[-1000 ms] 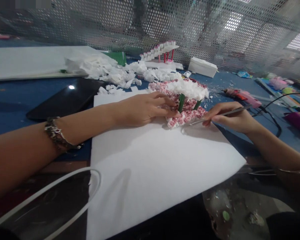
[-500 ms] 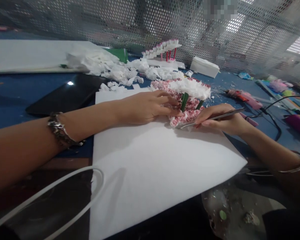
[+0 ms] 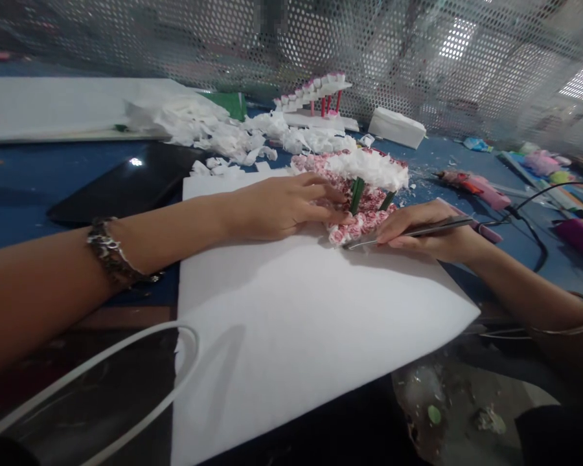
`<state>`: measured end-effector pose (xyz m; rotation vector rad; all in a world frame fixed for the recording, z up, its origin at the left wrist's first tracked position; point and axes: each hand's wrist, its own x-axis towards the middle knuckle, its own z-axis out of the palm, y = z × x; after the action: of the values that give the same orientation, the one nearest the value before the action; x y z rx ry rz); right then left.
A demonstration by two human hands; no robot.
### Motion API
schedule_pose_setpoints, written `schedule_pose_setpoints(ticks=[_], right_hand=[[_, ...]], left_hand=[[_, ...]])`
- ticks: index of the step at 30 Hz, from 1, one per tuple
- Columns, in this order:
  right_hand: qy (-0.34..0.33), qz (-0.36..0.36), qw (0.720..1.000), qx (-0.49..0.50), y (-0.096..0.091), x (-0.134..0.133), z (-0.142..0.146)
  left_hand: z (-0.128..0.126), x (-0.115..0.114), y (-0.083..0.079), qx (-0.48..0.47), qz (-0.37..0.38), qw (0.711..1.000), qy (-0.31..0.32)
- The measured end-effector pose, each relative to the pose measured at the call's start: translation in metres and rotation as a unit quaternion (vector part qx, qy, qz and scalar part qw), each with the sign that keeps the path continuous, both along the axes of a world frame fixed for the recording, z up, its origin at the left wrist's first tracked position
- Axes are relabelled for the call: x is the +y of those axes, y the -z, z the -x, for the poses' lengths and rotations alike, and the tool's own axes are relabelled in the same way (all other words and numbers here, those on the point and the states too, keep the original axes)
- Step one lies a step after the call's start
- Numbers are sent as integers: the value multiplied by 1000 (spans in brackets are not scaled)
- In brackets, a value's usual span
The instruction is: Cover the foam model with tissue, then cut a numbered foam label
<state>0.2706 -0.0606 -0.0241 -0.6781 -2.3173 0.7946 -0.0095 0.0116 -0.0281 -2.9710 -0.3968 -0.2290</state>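
Note:
A small model point(image 3: 364, 223) covered in pink-and-white rosettes sits at the far edge of a white board point(image 3: 282, 310). It has dark green posts point(image 3: 356, 195) and a fluffy white top point(image 3: 369, 168). My left hand point(image 3: 291, 204) reaches onto its left side, thumb and fingers closed over the rosettes at the front; some fingertips are hidden among them. In my right hand point(image 3: 418, 230) is a pair of thin metal tweezers point(image 3: 442, 225), held like a pen. Their tip is low at the model's front edge, near the board; I cannot tell whether anything is pinched.
Behind lie torn white scraps point(image 3: 199, 126), a small stair model point(image 3: 315, 97) on red posts and a folded white piece point(image 3: 397, 127). A dark tablet-like slab point(image 3: 121, 184) is at left, a pink glue gun point(image 3: 476, 188) with cord at right. A white cable point(image 3: 126, 336) loops in front.
The view has shifted very slightly. My right hand and the tweezers stay at the model's front edge with barely any movement; my left hand keeps its place on the rosettes.

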Motion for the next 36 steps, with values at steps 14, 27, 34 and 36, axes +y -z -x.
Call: schedule_pose_setpoints(ticks=[14, 27, 34, 36], right_hand=[[105, 40, 994, 11, 3, -7, -20], [140, 43, 989, 6, 5, -4, -41], [144, 58, 988, 11, 4, -3, -42], [148, 74, 986, 20, 4, -2, -42]], left_hand=[[0, -1, -1, -8, 6, 1000, 3], [1, 1, 1, -19, 12, 1000, 12], [2, 0, 0, -1, 15, 1000, 2], [2, 0, -1, 3, 14, 1000, -2]])
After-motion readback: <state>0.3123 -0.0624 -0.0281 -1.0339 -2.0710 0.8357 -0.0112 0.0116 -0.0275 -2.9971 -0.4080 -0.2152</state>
